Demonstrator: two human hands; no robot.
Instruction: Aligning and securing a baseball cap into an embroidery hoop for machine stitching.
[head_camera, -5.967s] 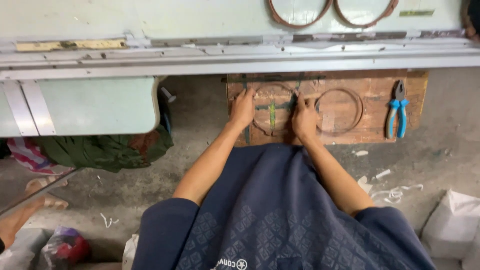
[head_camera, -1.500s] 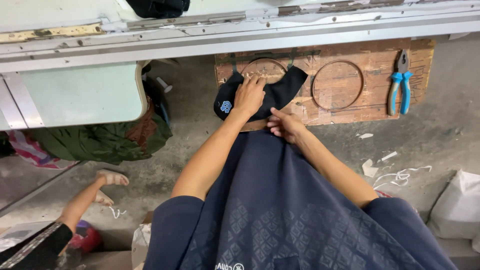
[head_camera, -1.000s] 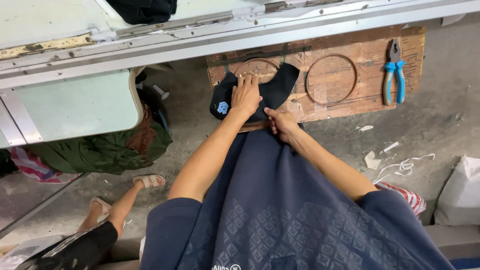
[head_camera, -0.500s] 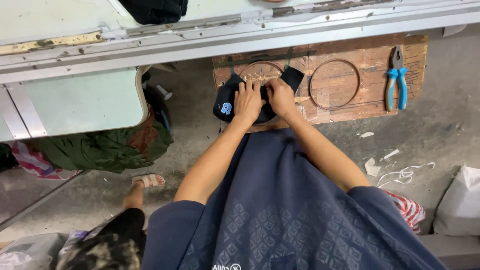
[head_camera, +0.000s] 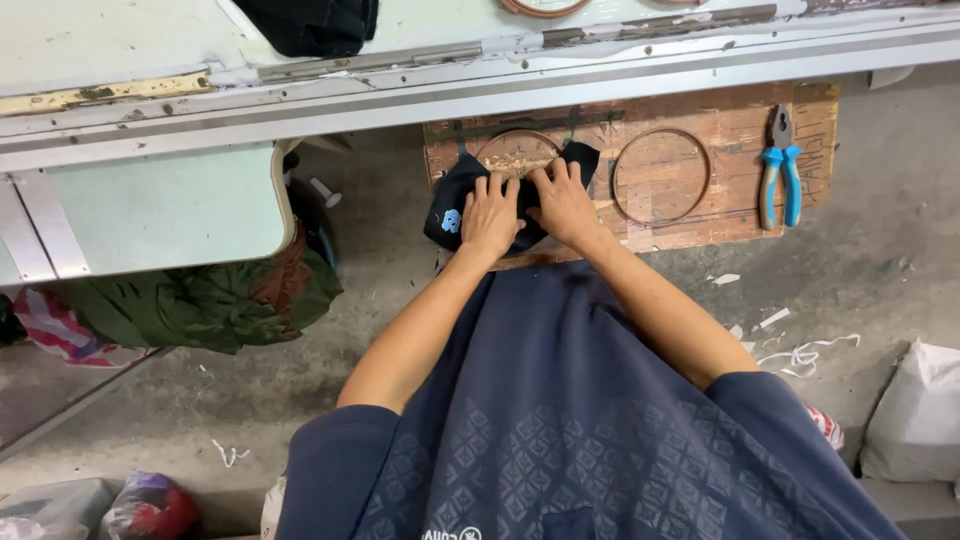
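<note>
Fingers of both hands lay spread and flat, pressing down on the black cloth (head_camera: 462, 190). Left hand (head_camera: 492, 212) and right hand (head_camera: 562, 200) sat side by side, nearly touching, clamped on nothing. The cloth, with a small blue patch, covered a round hoop (head_camera: 517, 152) on the wooden board (head_camera: 740, 200). A second hoop (head_camera: 661, 176) lay bare just right of my right hand. Blue-handled pliers (head_camera: 780, 170) rested near the board's right edge.
</note>
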